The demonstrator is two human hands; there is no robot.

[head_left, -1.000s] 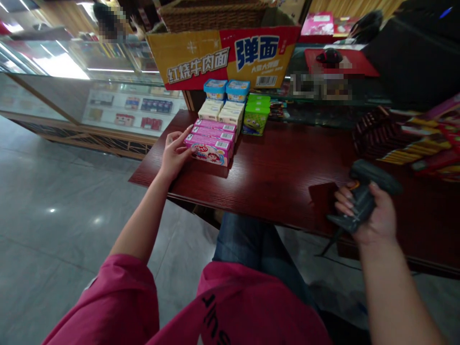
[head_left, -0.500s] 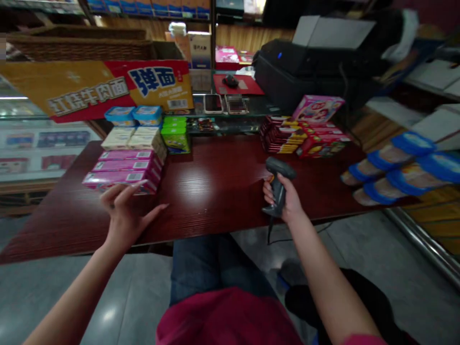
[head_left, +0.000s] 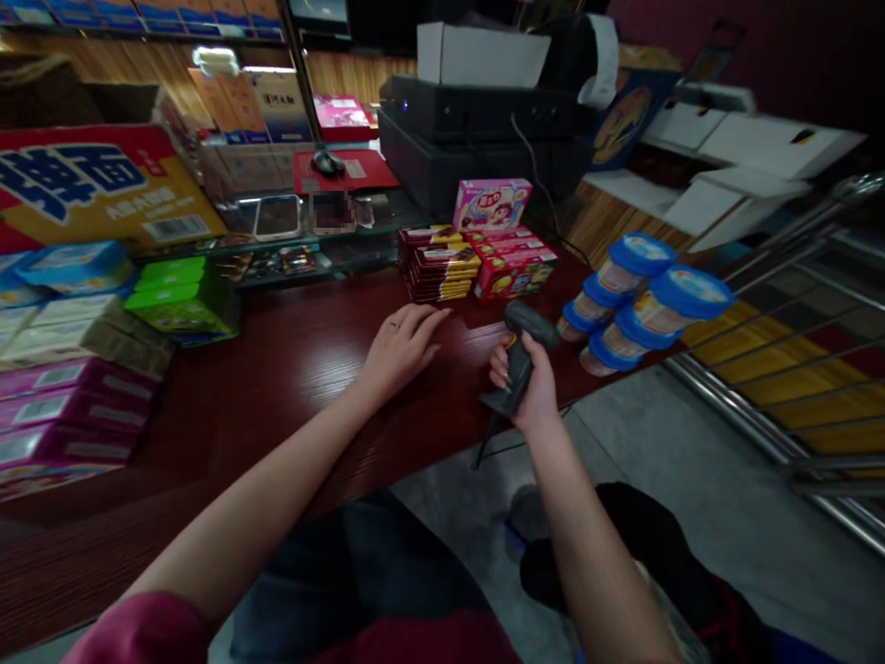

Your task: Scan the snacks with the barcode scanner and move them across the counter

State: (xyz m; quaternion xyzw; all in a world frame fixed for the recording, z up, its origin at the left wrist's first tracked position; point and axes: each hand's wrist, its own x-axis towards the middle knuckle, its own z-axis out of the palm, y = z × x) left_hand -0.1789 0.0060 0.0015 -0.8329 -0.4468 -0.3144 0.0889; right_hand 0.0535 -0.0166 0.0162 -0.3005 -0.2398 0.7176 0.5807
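Observation:
My right hand [head_left: 529, 383] is closed around the grip of a dark barcode scanner [head_left: 520, 349], held upright over the front edge of the dark red wooden table [head_left: 290, 369]. Its cable hangs down below the table. My left hand [head_left: 401, 346] lies over the table with fingers stretched out and empty, pointing at a stack of dark flat packets [head_left: 439, 263]. Beside that stack sit red boxes [head_left: 515, 263] and, behind them, a pink box [head_left: 490, 203].
Blue-lidded cups [head_left: 640, 295] lie stacked at the table's right end. Pink boxes [head_left: 62, 420], cream boxes [head_left: 69, 327] and green boxes [head_left: 183, 300] fill the left side. A black printer [head_left: 484, 120] stands behind, and a metal rail [head_left: 761, 406] runs at the right.
The view swung right. My left hand left the pink boxes and crossed the table toward the dark packets. My right hand kept hold of the scanner.

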